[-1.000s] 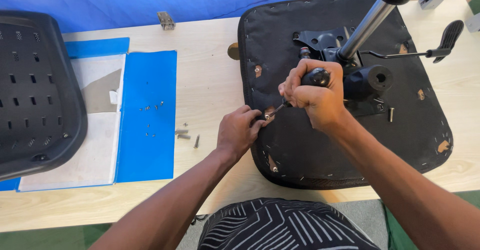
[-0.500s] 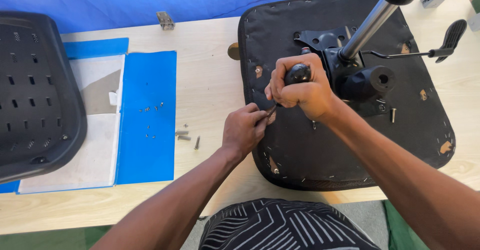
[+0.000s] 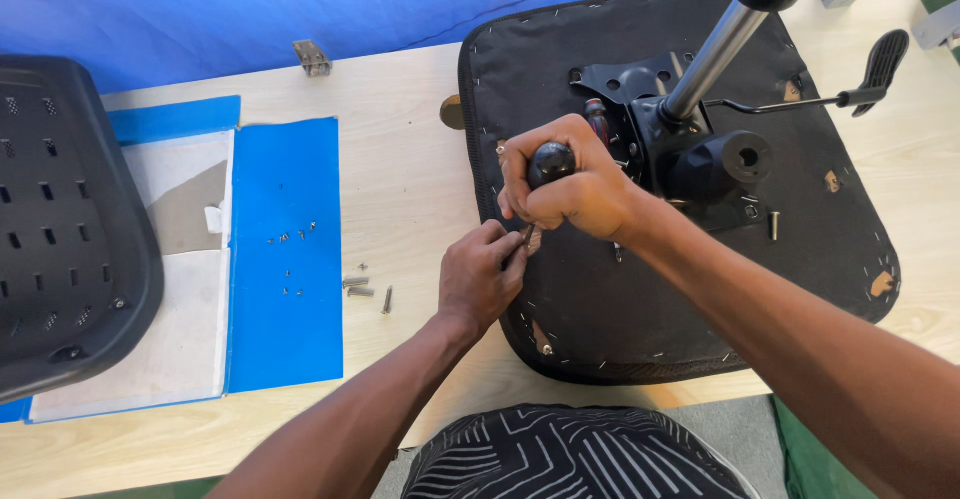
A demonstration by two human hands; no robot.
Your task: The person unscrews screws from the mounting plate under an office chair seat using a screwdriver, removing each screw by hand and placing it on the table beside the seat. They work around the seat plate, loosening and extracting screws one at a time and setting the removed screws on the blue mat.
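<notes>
Black seat underside (image 3: 800, 289) — blue sheet (image 3: 285, 289) — black-and-white striped stool (image 3: 570, 459).

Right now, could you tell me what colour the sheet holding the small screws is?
Bright blue sheet, clearest in the head view.

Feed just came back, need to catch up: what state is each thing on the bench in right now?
Chair seat: upside down on the table, mechanism and gas cylinder upward.
Screwdriver: upright, tip at the seat's left edge.
Right hand: closed on the screwdriver handle.
Left hand: fingers pinched by the tip.
Loose screws: lying on the table.
Backrest: lying flat, far left.
</notes>
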